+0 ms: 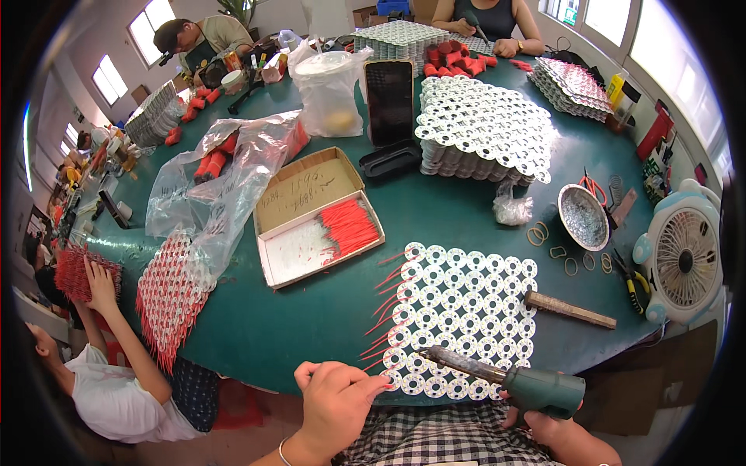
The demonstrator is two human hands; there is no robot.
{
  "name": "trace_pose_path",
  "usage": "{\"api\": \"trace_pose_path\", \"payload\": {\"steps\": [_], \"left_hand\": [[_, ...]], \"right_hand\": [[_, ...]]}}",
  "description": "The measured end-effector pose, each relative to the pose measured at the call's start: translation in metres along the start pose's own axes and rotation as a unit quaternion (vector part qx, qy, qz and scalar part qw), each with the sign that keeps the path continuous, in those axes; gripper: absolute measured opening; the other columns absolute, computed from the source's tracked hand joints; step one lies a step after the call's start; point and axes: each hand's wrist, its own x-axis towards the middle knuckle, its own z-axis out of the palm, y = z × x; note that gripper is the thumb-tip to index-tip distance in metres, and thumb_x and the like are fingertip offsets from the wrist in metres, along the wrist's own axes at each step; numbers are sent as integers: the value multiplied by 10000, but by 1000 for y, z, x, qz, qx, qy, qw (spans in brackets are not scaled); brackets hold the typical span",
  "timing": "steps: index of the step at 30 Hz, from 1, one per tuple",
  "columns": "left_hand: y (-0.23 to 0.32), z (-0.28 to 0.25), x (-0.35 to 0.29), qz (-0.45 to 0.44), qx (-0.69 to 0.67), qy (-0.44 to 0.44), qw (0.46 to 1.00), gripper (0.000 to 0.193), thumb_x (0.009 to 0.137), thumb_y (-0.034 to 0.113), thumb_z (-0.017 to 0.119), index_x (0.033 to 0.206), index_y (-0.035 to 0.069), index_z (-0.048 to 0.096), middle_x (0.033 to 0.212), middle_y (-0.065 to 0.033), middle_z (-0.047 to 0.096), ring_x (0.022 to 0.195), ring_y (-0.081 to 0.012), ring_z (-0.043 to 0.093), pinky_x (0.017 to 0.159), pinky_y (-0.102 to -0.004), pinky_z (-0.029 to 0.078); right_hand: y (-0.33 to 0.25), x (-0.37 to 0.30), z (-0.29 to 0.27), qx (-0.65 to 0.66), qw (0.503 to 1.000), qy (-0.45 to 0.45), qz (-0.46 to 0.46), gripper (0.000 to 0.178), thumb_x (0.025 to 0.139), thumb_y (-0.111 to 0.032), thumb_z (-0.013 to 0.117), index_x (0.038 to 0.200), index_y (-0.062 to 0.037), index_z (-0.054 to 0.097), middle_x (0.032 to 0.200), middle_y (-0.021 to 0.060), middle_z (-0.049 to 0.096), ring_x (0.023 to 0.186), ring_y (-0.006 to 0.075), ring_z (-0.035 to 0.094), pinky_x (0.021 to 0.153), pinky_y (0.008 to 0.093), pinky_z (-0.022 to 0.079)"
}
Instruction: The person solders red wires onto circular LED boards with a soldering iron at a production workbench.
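Note:
A panel of joined white ring-shaped circuit boards [468,300] lies flat in front of me, with thin red wires [382,311] sticking out along its left edge. My left hand [336,401] is closed in a pinch at the panel's lower left corner; a bit of red shows at its fingertips, apparently a wire. In my right hand [544,426] is a soldering gun [542,391] with a dark green body. Its metal barrel points left over the lower rows, and the tip is near the left hand's fingers. The right hand's fingers are partly hidden behind the gun.
An open cardboard box [268,247] holds cut red wires. A wooden bar [571,309] touches the panel's right side. Beyond are a metal bowl [583,217], pliers [636,283], a fan [684,260], a phone [390,101] and stacked panels [486,128]. Co-workers sit around the table.

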Motion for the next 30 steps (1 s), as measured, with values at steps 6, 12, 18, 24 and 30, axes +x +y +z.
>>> {"api": "trace_pose_path", "payload": {"steps": [6, 12, 18, 24, 30], "left_hand": [[0, 3, 3, 53, 94, -6, 994, 188, 645, 112, 688, 805, 210, 666, 679, 69, 457, 751, -113, 495, 803, -400, 234], [-3, 3, 16, 40, 84, -10, 996, 200, 634, 108, 703, 812, 190, 663, 685, 67, 470, 754, -114, 497, 807, -393, 237], [-3, 2, 25, 26, 21, 44, 998, 173, 600, 84, 732, 746, 138, 656, 703, 30, 551, 714, -173, 509, 721, -332, 332], [-5, 0, 36, 24, -10, 54, 998, 150, 620, 82, 717, 751, 119, 654, 706, 3, 577, 712, -207, 529, 646, -332, 387], [-4, 4, 65, -20, -115, 18, 993, 123, 658, 23, 680, 765, 80, 656, 713, -50, 615, 702, -217, 563, 663, -321, 418]], "right_hand": [[-2, 0, 2, -76, 996, -21, -29, 403, 750, -115, 547, 1117, 46, 496, 1019, 158, 599, 624, 203, 631, 519, 291, 509], [-1, 6, -2, -130, 990, -43, -25, 391, 744, -104, 553, 1102, 48, 512, 958, 156, 611, 630, 208, 635, 536, 298, 520], [-23, 9, -1, -102, 994, -28, -17, 440, 736, -80, 515, 1153, 51, 465, 1014, 163, 590, 621, 223, 633, 535, 317, 528], [-45, 16, -5, -95, 995, 32, -30, 483, 704, -11, 419, 1183, 40, 440, 1029, 153, 588, 611, 224, 624, 520, 320, 523], [-70, 23, -14, -134, 988, 55, -49, 429, 703, -9, 431, 1126, 23, 494, 1005, 135, 610, 584, 194, 620, 451, 256, 461]]}}
